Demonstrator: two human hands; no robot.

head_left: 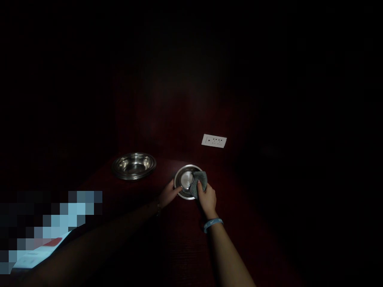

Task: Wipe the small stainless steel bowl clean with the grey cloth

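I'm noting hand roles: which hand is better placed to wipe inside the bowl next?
Likely the right hand: it already holds the grey cloth at the metal bowl, while the left hand grips the bowl's left edge.

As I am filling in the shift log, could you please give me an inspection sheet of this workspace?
Surface: dark red table, dimly lit, outer parts lost in darkness.
Job's things: metal bowl; grey-green cloth against its right side.
Clutter: stacked metal dishes to the bowl's left; bright, partly pixelated object at lower left, unidentifiable.
Hands: left hand on the bowl's left rim; right hand holding the cloth, blue wristband on that wrist.
Cables: nothing seen.
Surroundings: white socket plate beyond the bowl; the rest too dark to tell.
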